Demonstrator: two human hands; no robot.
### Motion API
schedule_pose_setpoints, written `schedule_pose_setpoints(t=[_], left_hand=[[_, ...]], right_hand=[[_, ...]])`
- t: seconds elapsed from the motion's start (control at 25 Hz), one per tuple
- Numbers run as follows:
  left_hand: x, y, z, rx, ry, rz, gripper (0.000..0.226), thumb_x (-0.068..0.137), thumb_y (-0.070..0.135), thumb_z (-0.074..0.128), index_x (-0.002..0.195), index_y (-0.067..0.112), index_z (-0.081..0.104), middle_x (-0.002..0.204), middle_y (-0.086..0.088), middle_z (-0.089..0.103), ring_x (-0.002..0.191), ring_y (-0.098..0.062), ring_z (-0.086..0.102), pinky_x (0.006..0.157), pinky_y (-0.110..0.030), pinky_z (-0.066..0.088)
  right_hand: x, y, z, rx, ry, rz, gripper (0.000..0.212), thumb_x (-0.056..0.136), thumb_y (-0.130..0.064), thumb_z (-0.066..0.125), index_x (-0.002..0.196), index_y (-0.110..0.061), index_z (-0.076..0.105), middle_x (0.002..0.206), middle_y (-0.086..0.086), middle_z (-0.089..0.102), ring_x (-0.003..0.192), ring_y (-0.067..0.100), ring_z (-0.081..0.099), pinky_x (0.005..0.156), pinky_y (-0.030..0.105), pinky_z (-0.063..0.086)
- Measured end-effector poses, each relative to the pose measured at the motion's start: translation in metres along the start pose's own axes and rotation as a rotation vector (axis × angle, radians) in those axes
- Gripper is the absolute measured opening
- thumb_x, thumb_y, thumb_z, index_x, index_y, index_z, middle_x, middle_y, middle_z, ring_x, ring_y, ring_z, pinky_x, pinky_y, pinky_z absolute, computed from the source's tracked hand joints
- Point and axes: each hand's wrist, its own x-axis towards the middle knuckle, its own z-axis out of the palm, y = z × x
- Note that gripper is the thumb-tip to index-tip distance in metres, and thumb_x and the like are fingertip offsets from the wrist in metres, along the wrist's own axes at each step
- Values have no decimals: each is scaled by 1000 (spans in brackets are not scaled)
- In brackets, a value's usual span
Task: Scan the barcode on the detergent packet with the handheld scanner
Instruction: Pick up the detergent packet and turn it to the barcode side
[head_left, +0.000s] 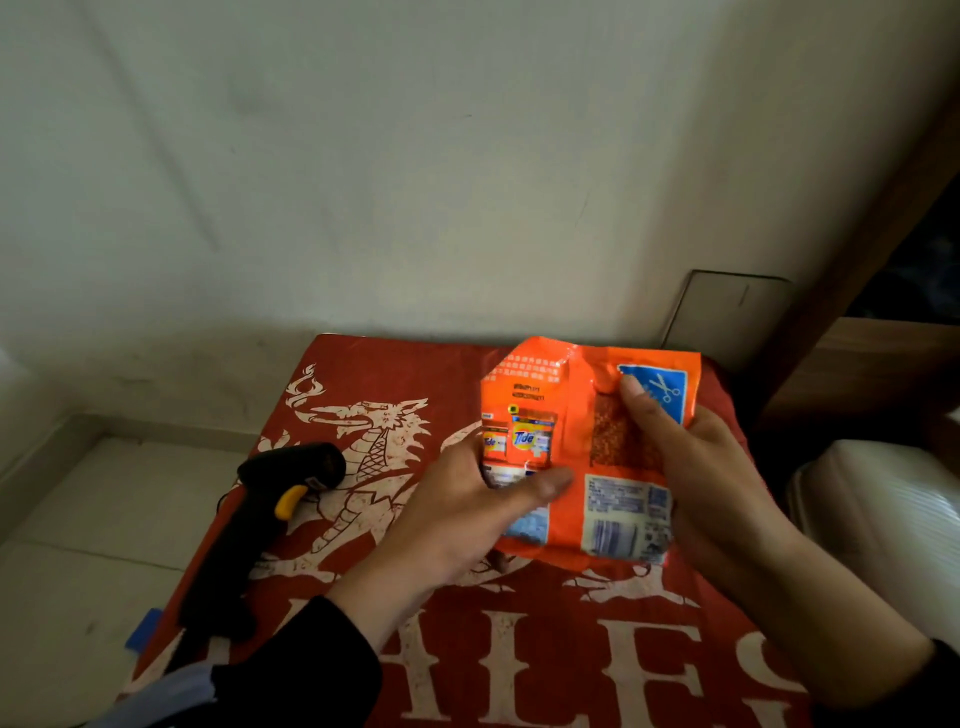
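Hands, left (467, 514) and right (727, 483), pinch the crinkled orange plastic detergent packet (582, 457) by its sides, barcode panel facing up. Left of the packet, the black pistol-shaped scanner with yellow trigger (260, 519) lies untouched; one hand must likely let go to fetch it.

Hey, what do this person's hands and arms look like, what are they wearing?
Both hands are bare: no gloves, rings or watch visible. The left hand comes out of a dark, black-looking long sleeve. The right hand shows only a dark cuff at the frame's edge.
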Motion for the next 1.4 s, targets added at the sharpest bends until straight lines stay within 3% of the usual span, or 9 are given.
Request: schedule_pose_setpoints(t=[0.08,0.28,0.36,0.52,0.76,0.92,1.08,1.28,1.4], left_hand=[[-1,-3,0,-1,57,40,37,76,47,79,103,22,78,93,8,85,85,-8,80,72,-18,58],[-5,-3,0,-185,179,37,35,82,63,62,96,34,76,83,9,84,70,-5,79,51,-13,54],[-2,0,-5,-179,187,51,33,86,62,62,104,37,73,94,12,84,81,-7,81,60,-12,57],[0,2,-13,-97,164,72,30,88,38,78,115,35,68,104,16,82,92,-4,78,71,-16,59],[1,-1,-15,-42,226,84,27,89,54,71,113,42,69,107,12,81,97,-10,79,88,-42,61],[-5,1,-16,-149,213,18,36,82,61,67,114,45,66,109,16,81,96,-5,78,80,-24,59],[-9,-1,-18,-239,168,-61,52,80,53,72,126,32,61,115,5,80,102,-16,78,87,-40,60],[-12,-5,-23,-109,184,-28,61,79,24,88,129,27,53,108,18,79,94,0,76,76,-17,59],[-14,-8,-27,-14,219,28,51,83,32,84,126,33,56,111,21,77,97,3,74,82,-19,59]], right_hand=[[0,-2,-2,-8,-67,-1,22,96,-30,68,107,-14,77,100,12,85,88,31,82,68,39,67],[-6,7,2,-104,-158,33,36,82,-24,79,112,-5,74,101,17,84,88,34,82,75,46,67],[-10,14,8,-113,-173,36,32,84,-22,78,112,-6,76,105,17,83,96,37,80,87,53,63],[-12,13,9,-106,-158,-8,31,88,-28,74,111,-8,75,104,14,84,94,35,81,81,48,66],[-12,14,9,64,-154,151,32,98,-37,65,112,-10,76,110,16,82,99,32,80,74,38,67],[-12,12,8,145,-178,224,35,97,-42,62,106,-13,81,115,17,81,104,32,79,78,40,67],[-13,13,11,129,-209,225,39,93,-39,68,114,-7,76,114,18,81,100,30,80,76,38,67],[-19,11,14,107,-284,220,33,92,-18,68,124,-10,69,114,14,81,100,28,80,73,33,66],[-21,14,18,134,-262,249,29,94,-17,64,121,-11,70,113,14,82,98,28,81,71,34,67]])
